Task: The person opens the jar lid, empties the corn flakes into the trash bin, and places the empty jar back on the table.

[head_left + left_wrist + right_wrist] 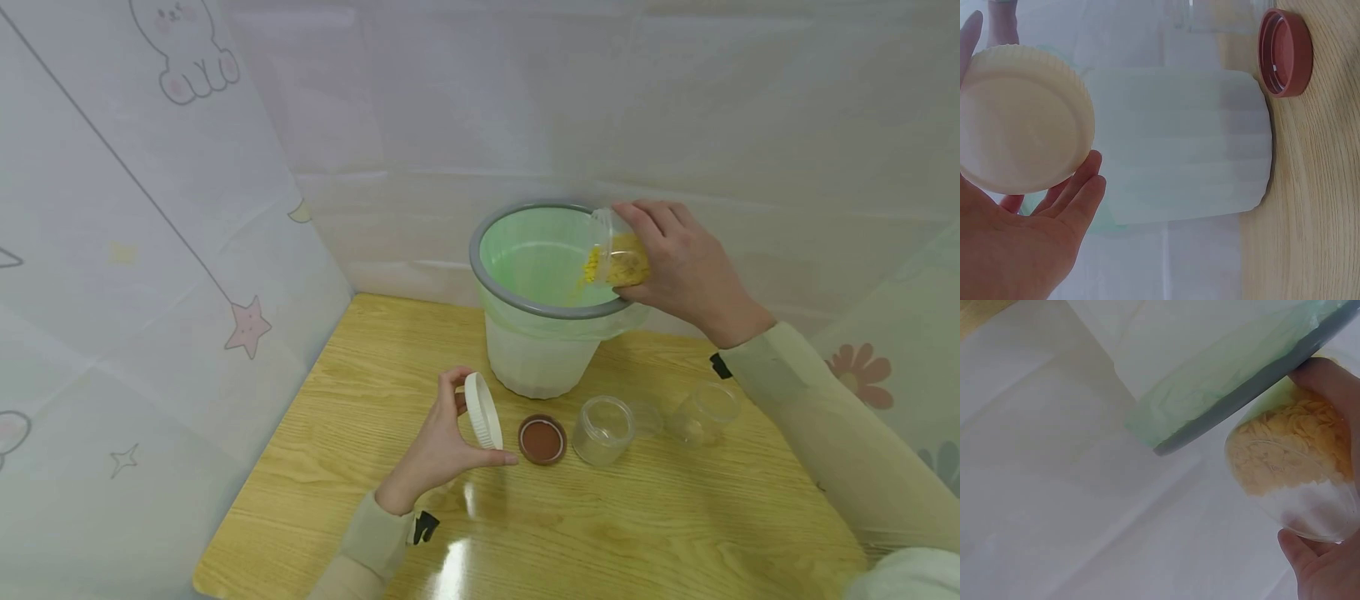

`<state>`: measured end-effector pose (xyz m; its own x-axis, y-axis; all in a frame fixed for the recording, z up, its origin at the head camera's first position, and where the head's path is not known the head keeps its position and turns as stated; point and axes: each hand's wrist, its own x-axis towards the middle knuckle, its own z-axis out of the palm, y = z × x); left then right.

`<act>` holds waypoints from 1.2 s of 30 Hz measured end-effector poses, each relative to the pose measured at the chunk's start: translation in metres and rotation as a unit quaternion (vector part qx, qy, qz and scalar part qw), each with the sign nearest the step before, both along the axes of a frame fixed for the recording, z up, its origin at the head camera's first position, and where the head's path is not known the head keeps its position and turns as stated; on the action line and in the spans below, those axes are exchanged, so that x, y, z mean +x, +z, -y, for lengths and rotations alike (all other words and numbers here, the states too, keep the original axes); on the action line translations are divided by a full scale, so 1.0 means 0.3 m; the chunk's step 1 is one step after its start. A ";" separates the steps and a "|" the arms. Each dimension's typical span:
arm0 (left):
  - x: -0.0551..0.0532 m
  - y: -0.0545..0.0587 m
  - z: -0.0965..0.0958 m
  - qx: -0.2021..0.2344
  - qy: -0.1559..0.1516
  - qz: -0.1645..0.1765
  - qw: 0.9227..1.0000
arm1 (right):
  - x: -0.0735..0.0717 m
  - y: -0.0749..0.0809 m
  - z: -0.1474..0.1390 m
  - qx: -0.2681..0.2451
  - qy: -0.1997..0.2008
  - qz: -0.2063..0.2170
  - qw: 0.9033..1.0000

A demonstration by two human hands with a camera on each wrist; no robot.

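Observation:
My right hand grips a clear jar tipped on its side over the bin's rim. Yellow flakes fill part of the jar, and some spill from its mouth into the bin. The white trash bin has a grey rim and a pale green bag lining it. Lower left, my left hand holds a white ribbed lid on edge between thumb and fingers, above the table and in front of the bin.
On the wooden table, a brown-red lid lies beside an open clear jar. Farther right stands another clear jar, with a transparent round piece between them. A white sheet hangs behind the bin.

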<state>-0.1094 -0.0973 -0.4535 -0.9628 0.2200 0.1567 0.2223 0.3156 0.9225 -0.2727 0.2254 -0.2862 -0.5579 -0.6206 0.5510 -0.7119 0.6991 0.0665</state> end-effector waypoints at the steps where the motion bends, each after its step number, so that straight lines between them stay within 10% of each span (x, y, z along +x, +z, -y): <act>1: 0.000 0.000 0.000 0.001 -0.001 0.000 1.000 | 0.000 0.000 0.000 0.001 0.001 -0.001 1.000; 36: -0.004 -0.004 -0.001 0.004 -0.006 0.006 1.000 | -0.012 0.001 0.002 0.014 0.015 -0.015 1.000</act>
